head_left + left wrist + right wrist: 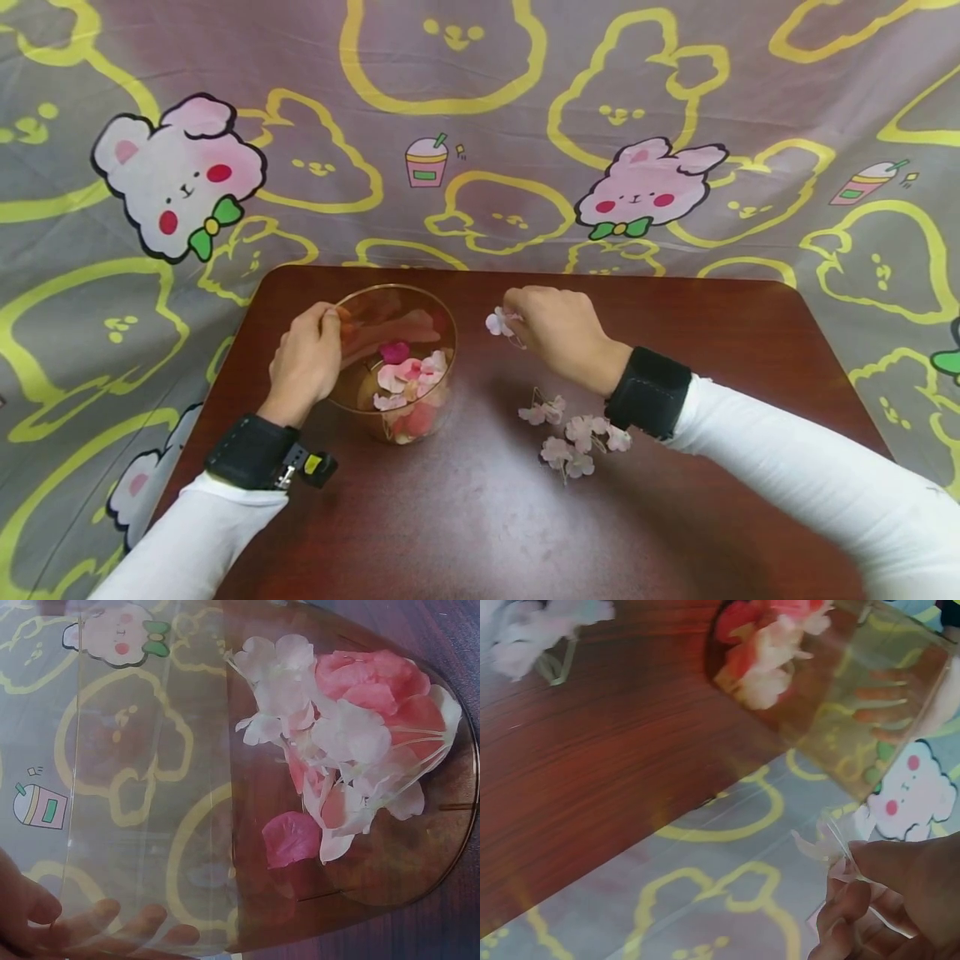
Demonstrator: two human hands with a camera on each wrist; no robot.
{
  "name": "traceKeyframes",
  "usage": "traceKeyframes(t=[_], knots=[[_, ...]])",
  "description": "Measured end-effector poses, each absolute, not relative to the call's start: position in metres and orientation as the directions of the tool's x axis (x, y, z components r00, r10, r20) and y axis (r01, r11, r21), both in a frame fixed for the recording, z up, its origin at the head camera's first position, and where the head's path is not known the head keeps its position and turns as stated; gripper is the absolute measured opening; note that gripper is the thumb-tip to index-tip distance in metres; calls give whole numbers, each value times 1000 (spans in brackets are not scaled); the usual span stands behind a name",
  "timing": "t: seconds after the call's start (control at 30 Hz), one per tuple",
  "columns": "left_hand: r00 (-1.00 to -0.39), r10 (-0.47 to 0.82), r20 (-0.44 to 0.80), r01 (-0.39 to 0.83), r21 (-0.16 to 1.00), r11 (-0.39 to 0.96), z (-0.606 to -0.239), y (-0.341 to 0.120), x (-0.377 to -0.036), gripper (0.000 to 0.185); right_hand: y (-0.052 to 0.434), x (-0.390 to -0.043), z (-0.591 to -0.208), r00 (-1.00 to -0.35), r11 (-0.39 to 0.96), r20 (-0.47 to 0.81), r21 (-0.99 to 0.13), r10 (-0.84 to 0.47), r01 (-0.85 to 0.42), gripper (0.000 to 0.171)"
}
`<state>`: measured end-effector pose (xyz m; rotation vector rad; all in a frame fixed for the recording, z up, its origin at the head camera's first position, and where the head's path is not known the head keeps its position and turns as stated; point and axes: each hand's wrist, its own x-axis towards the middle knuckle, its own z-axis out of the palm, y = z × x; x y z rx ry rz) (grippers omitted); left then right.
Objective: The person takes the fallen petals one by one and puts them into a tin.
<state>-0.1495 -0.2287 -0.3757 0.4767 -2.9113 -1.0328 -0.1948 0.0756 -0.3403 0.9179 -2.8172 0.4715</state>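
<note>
Your white sleeves (795,467) frame the near edge of the dark wooden table (465,517). Landmark: the clear glass bowl (352,392), left of table centre.

Left of the bowl: your left hand (303,362) grips its left wall, thumb at the rim, fingers (112,922) curled round the outside and seen through the glass in the left wrist view.

Inside the bowl: loose petals (408,379), pale pink, white and one deep pink, heaped on the bottom.

Right of the bowl, level with its rim: your right hand (558,329) pinches a small pale blossom (497,322) between the fingertips (847,892), clear of the table.

Right of the bowl, nearer you: a sprig of pale pink blossoms (573,433) lies on the table, just beside the right wrist strap (648,392).

Behind the bowl: a grey cartoon-bunny cloth (480,133) hangs as backdrop.
</note>
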Motion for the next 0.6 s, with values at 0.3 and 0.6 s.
traceKeyframes(t=[0.3, 0.6], knots=[[-953, -289, -88, -279, 622, 732, -376, -228, -150, 54, 46, -184, -333, -782, 734, 258, -272, -567, -622, 13], [-951, -295, -89, -285, 621, 730, -376, -228, -150, 54, 24, -176, -334, -745, 698, 256, -259, -616, -667, 8]])
